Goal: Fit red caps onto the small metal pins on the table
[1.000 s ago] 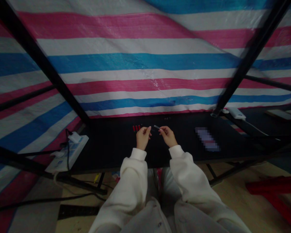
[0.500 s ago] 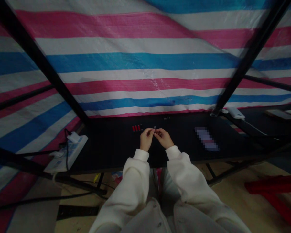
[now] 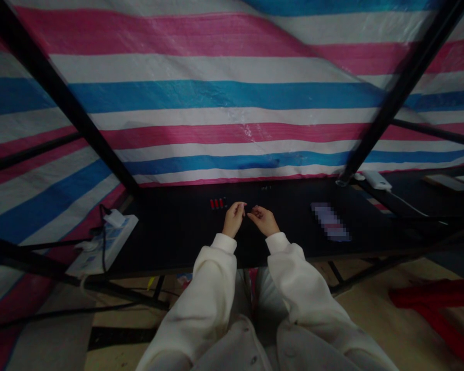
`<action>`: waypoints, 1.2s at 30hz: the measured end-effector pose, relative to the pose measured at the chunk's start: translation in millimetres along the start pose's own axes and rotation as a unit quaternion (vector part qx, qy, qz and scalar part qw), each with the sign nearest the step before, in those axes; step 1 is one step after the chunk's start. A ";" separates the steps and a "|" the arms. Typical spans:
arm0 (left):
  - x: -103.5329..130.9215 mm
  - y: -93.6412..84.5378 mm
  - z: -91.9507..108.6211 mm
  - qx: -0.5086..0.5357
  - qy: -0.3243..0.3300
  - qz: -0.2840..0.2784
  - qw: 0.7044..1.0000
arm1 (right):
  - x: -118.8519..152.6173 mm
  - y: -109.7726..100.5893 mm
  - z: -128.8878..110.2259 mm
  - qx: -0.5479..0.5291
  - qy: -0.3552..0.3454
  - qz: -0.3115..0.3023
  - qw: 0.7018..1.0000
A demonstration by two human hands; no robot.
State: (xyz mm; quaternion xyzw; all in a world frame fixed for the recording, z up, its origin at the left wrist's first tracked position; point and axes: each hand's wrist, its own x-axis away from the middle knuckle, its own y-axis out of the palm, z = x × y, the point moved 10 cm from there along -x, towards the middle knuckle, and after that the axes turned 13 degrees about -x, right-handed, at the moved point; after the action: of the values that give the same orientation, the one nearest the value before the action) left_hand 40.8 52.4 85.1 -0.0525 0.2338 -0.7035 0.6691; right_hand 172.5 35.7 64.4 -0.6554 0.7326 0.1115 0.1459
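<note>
Both hands are held close together over the black table point(image 3: 170, 232), with a small gap between the fingertips. My left hand point(image 3: 234, 217) is closed in a pinch, thumb against fingers; whatever it holds is too small and dark to name. Opposite it, my right hand point(image 3: 263, 219) also has its fingers curled in toward the thumb, and its contents cannot be made out. Just left of my left hand lie three short red bars point(image 3: 217, 204) side by side, with tiny dark pieces point(image 3: 225, 202) beside them. Several tiny pale pieces point(image 3: 266, 188) lie farther back.
A phone with a blurred screen point(image 3: 330, 222) lies to the right. A white power strip point(image 3: 118, 241) with plugs and cables sits at the left edge. Black frame posts point(image 3: 386, 118) and a striped tarp point(image 3: 232, 98) stand behind. A white device point(image 3: 378, 180) trails a cable at far right.
My hands have moved slightly apart; their fingertips met before. A small greyish piece that showed above the fingertips is no longer distinct. The things on the table lie as before.
</note>
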 end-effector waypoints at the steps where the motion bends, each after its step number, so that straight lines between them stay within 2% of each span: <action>1: -1.6 -2.8 -5.1 -0.006 -0.005 0.010 1.000 | -1.1 -3.8 2.1 0.008 0.003 0.011 1.000; 4: -5.0 -6.4 -24.2 -0.038 -0.019 0.026 0.999 | -6.3 -16.3 10.1 0.024 0.010 0.043 0.999; 7: -7.6 -0.4 -41.2 -0.076 -0.017 0.014 0.997 | -16.1 -28.6 21.5 0.039 0.013 0.070 0.997; 11: -9.9 9.2 -49.4 -0.111 0.012 -0.010 0.994 | -39.1 -41.4 37.9 0.095 0.023 0.098 0.990; 14: -10.5 10.6 -53.9 -0.107 0.003 -0.020 0.994 | -62.2 -44.9 47.8 0.149 0.027 0.104 0.983; 21: -11.6 11.9 -62.7 -0.096 -0.013 -0.025 0.995 | -107.4 -38.5 71.9 0.237 0.052 0.085 0.967; 28: -12.4 12.9 -65.3 -0.096 -0.018 -0.030 0.995 | -110.8 -34.8 93.0 0.277 0.070 0.074 0.955; 36: -11.4 13.2 -63.8 -0.092 -0.021 -0.036 0.995 | -114.1 -36.5 95.4 0.305 0.099 0.098 0.942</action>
State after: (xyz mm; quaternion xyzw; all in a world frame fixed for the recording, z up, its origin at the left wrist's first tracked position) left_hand 29.3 80.0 26.1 -0.1371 0.2813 -0.7012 0.6406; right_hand 226.4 171.1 17.5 -0.5118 0.8030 -0.1692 0.2541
